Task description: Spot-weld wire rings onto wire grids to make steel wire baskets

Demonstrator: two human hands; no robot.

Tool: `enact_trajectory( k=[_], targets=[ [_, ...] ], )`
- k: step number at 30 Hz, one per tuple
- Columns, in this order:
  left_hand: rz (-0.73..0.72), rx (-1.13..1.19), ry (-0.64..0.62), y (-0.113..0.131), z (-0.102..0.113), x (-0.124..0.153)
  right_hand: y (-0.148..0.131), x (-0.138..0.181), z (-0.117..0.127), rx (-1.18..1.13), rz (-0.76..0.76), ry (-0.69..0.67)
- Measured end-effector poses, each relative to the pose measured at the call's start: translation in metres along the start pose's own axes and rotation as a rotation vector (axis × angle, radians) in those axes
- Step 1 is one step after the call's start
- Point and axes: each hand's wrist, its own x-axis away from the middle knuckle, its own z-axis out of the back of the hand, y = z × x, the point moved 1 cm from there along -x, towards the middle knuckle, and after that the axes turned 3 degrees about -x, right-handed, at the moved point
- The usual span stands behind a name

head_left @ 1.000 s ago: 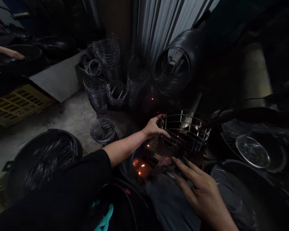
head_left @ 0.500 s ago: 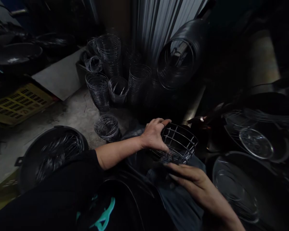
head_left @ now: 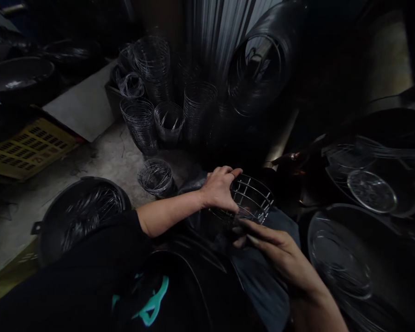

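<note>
A round wire cage (head_left: pixel 249 201), a small basket of metal rings and ribs, rests tilted over my lap. My left hand (head_left: pixel 218 188) grips its left rim, thumb and fingers wrapped round the wires. My right hand (head_left: pixel 274 250) reaches in from below; its fingers are stretched out and the fingertips touch the cage's lower edge. Dark light hides whether those fingers pinch a wire.
Stacks of wire rings (head_left: pixel 141 122) stand on the concrete floor ahead, with a smaller stack (head_left: pixel 156 177) nearer. A black tub of wire parts (head_left: pixel 81 214) sits at left, a yellow crate (head_left: pixel 22 147) beyond it. Black pans with wire frames (head_left: pixel 349 258) crowd the right.
The sparks near the cage are gone. The wire cage has been pulled back and down toward my lap, tilted, with my left hand still on it and my right hand closing in on it.
</note>
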Motion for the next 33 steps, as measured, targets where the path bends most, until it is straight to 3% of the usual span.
enact_trajectory(
  k=[4,6,9,15,20,24,30,33],
  targets=[
    [-0.012,-0.026,-0.067,0.001,-0.004,0.008,0.007,0.011,0.001,0.083,-0.038,0.226],
    [-0.029,-0.030,-0.091,0.005,-0.007,0.011,0.005,0.015,-0.002,0.201,-0.056,0.261],
    [-0.061,-0.047,-0.117,0.005,-0.008,0.012,0.000,0.017,-0.005,0.292,-0.047,0.232],
    [-0.196,0.035,-0.242,-0.016,-0.009,0.010,-0.007,0.007,-0.007,0.222,-0.011,0.177],
    [-0.205,0.063,-0.220,-0.026,-0.014,0.012,-0.003,0.003,-0.011,0.019,-0.049,0.115],
    [-0.189,0.058,-0.212,-0.024,-0.014,0.012,0.006,0.002,-0.011,-0.076,-0.089,0.163],
    [-0.196,0.087,-0.220,-0.023,-0.012,0.012,0.002,0.004,-0.010,0.252,0.039,0.271],
    [-0.190,0.090,-0.216,-0.022,-0.011,0.012,-0.002,0.007,-0.009,0.319,0.017,0.269]
  ],
)
